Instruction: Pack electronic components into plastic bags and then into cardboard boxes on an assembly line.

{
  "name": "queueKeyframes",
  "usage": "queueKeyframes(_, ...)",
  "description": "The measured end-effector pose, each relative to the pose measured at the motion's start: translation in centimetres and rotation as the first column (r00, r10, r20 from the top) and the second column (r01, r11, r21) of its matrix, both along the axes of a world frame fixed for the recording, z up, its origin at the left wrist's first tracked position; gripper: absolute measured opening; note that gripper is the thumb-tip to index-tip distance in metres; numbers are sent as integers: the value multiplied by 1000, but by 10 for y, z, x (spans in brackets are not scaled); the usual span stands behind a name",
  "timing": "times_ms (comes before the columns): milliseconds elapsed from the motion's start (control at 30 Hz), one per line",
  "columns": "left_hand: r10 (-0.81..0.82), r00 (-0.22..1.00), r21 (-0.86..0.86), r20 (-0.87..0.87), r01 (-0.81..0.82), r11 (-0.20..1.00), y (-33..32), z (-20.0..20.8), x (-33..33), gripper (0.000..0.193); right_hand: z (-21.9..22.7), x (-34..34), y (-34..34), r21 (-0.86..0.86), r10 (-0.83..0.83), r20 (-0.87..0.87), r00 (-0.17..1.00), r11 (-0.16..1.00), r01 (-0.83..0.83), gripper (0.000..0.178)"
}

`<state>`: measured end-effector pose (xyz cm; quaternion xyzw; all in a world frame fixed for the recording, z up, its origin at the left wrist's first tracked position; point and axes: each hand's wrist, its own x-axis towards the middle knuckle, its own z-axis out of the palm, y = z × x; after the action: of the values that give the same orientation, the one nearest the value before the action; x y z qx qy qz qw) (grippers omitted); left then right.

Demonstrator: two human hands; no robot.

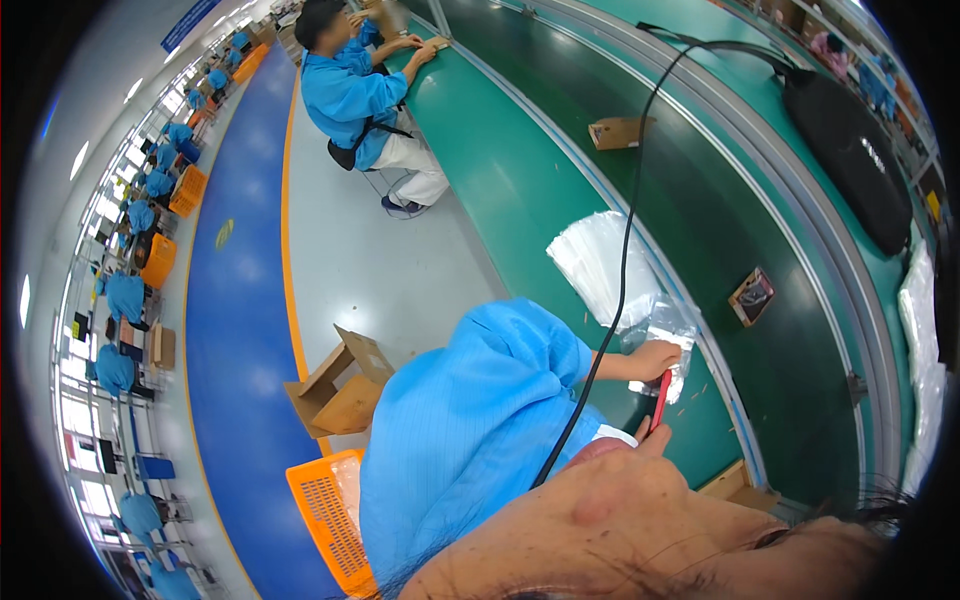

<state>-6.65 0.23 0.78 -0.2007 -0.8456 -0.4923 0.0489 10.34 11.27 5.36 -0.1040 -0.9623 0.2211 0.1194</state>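
My left hand (652, 360), reaching out of a blue sleeve, rests with curled fingers over a clear, shiny plastic bag (662, 318) on the green worktable. What those fingers grip, if anything, is hidden. Close by, my right hand (656, 440) grasps a slim red stick-like tool (662, 398), whose far end meets the left hand's fingers. Part of the right hand is covered from view. Beyond the left hand lies a fanned stack of clear plastic bags (592, 262). A silvery sheet (682, 385) shows beside the left fingers.
A black cable (636, 190) crosses the view. On the dark green belt sit a small carton (752, 296) and another box (614, 133). An opened carton (345, 390) and an orange basket (325, 520) stand beside me. A co-worker (355, 95) sits farther along the table.
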Motion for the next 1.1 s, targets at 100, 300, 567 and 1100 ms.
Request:
queueKeyframes(100, -265, 840, -264, -473, 152, 952, -8, 50, 5, 12, 16, -7, 5, 67, 81, -90, 993, 995, -75, 32)
queueKeyframes(300, -447, 671, -312, -592, 321, 894, -9, 77, 13, 15, 49, -27, 9, -935, -203, 354, 913, -62, 348, 25)
queueKeyframes(567, -320, 803, -212, -504, 244, 946, 8, 99, 6, 14, 60, -32, 19, -886, -146, 317, 937, -398, 238, 27)
queueKeyframes(1100, -260, 915, -151, -308, 223, 963, -5, 96, -14, 11, 68, -53, 16, -939, -179, 256, 950, -279, 200, 24)
